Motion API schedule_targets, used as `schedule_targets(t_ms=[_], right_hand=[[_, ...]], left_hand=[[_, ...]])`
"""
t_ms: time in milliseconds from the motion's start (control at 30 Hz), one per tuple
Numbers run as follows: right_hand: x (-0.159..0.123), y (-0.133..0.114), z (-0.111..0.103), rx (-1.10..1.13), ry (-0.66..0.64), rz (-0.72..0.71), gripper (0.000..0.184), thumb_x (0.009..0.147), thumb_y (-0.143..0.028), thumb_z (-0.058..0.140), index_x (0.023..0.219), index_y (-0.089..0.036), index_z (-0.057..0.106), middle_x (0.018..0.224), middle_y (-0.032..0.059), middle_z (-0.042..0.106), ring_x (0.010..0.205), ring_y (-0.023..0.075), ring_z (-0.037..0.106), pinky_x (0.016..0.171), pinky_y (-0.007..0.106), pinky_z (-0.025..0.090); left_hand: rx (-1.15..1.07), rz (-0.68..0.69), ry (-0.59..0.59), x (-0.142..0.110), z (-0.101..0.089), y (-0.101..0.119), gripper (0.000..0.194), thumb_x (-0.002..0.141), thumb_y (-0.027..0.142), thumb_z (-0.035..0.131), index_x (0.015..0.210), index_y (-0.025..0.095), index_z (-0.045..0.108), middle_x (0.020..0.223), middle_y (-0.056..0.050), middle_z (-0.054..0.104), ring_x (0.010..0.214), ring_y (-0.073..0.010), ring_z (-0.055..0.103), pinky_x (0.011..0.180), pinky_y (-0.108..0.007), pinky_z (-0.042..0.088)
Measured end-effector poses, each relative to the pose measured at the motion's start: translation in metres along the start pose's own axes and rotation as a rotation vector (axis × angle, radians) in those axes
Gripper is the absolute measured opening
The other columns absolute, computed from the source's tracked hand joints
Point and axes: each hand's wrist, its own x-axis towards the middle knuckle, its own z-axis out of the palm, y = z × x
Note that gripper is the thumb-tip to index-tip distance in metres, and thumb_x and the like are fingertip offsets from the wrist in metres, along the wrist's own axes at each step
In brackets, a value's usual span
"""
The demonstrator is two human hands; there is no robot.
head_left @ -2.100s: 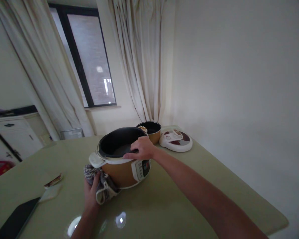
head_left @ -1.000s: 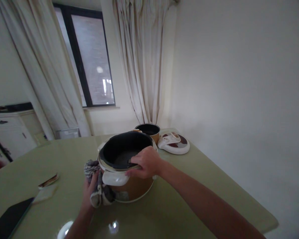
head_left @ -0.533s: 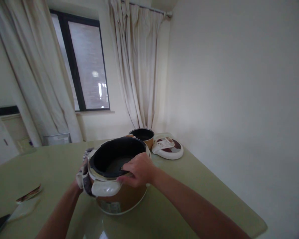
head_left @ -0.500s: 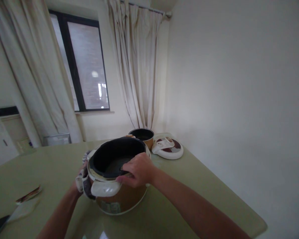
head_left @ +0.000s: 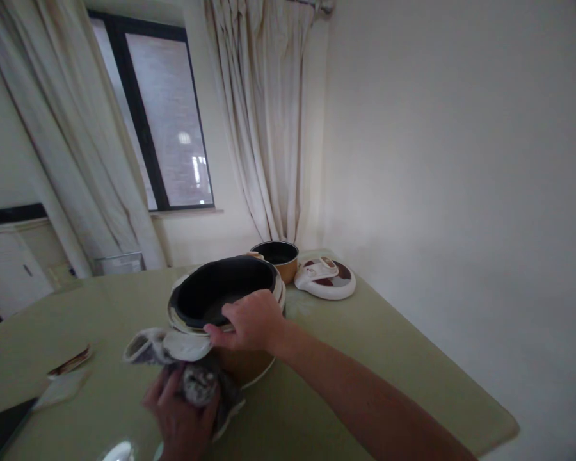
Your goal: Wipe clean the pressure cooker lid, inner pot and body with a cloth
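Note:
An electric pressure cooker [head_left: 249, 366] without its lid stands on the table, its dark inside facing up. My right hand [head_left: 249, 320] grips the near rim, fingers curled over the edge and thumb outside. Low at the cooker's near left side, my left hand [head_left: 185, 403] is closed round a bunched grey and white cloth [head_left: 201, 384]. The cloth lies against the outer wall, under the white side handle [head_left: 187, 346], and one end sticks out to the left.
Behind the cooker stand an inner pot [head_left: 288, 264] and a white and brown lid [head_left: 326, 278]. A thin brown-and-white item [head_left: 70, 362] and a dark flat object [head_left: 4, 422] lie at the left on the green table [head_left: 365, 371]. A wall borders the right side.
My left hand has moved with the cloth from the cooker's left side to its near front, below the handle. The cooker has turned slightly, its handle now further left. My right hand still grips the rim.

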Motion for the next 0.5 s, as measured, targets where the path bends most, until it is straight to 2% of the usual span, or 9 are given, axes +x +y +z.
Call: schedule_targets(t_ms=[67, 133, 267, 367, 500], right_hand=[[0.007, -0.01, 0.002, 0.011, -0.005, 0.031, 0.07, 0.104, -0.075, 0.042, 0.093, -0.018, 0.081, 0.083, 0.0122, 0.082, 0.078, 0.0261, 0.079, 0.062, 0.03, 0.044], [0.017, -0.02, 0.005, 0.033, -0.025, 0.059, 0.07, 0.106, -0.073, 0.041, 0.096, -0.018, 0.082, 0.087, 0.0136, 0.083, 0.082, 0.0274, 0.08, 0.068, 0.032, 0.05], [0.036, -0.036, 0.006, 0.095, -0.097, 0.113, 0.067, 0.108, -0.07, 0.04, 0.101, -0.017, 0.082, 0.096, 0.0157, 0.083, 0.093, 0.0307, 0.081, 0.078, 0.04, 0.058], [0.045, -0.034, 0.0, 0.142, -0.132, 0.102, 0.069, 0.108, -0.072, 0.038, 0.109, -0.018, 0.08, 0.106, 0.0174, 0.083, 0.102, 0.0334, 0.08, 0.085, 0.045, 0.06], [0.05, -0.005, -0.014, 0.195, -0.241, -0.018, 0.077, 0.1, -0.086, 0.037, 0.122, -0.024, 0.077, 0.118, 0.0163, 0.082, 0.107, 0.0347, 0.079, 0.087, 0.047, 0.061]], left_hand=[[0.133, 0.225, 0.083, -0.004, 0.005, -0.004, 0.049, 0.078, 0.049, 0.082, 0.116, 0.024, 0.064, 0.107, -0.016, 0.061, 0.114, -0.0428, 0.058, 0.1, -0.064, 0.046], [0.232, 0.458, 0.129, 0.0, 0.008, -0.003, 0.051, 0.081, 0.047, 0.079, 0.125, 0.025, 0.063, 0.112, -0.016, 0.06, 0.109, -0.038, 0.059, 0.097, -0.058, 0.048], [0.337, 0.845, 0.094, 0.018, 0.012, 0.011, 0.038, 0.082, 0.037, 0.076, 0.12, 0.034, 0.07, 0.106, -0.011, 0.066, 0.097, -0.0313, 0.059, 0.099, -0.051, 0.045], [0.378, 0.999, -0.042, 0.026, 0.012, 0.026, 0.044, 0.082, 0.028, 0.076, 0.124, 0.04, 0.074, 0.107, -0.006, 0.074, 0.097, -0.0283, 0.06, 0.103, -0.048, 0.043], [0.284, 1.076, -0.202, 0.032, 0.006, 0.037, 0.042, 0.087, 0.019, 0.069, 0.125, 0.038, 0.076, 0.112, -0.003, 0.078, 0.108, -0.0258, 0.062, 0.113, -0.046, 0.04]])
